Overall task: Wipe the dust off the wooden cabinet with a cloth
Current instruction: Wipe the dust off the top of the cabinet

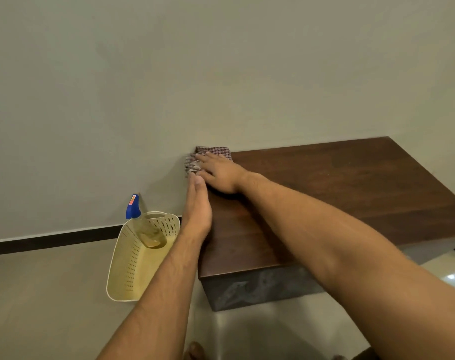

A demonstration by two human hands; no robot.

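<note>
Cloth [206, 155], checkered, lies at the far left corner of the wooden cabinet [338, 193] against the wall, pressed flat under the right hand [221, 175], fingers extended. Left hand [197, 206] rests edge-on along the cabinet's left side, fingers straight, gripping nothing, fingertips touching the cloth. Left of it, a basket [133, 258] holds a spray bottle [143, 224].

cabinet [338, 188] top: cloth [210, 154] (far corner) | floor [52, 294]: basket [133, 266]
</note>
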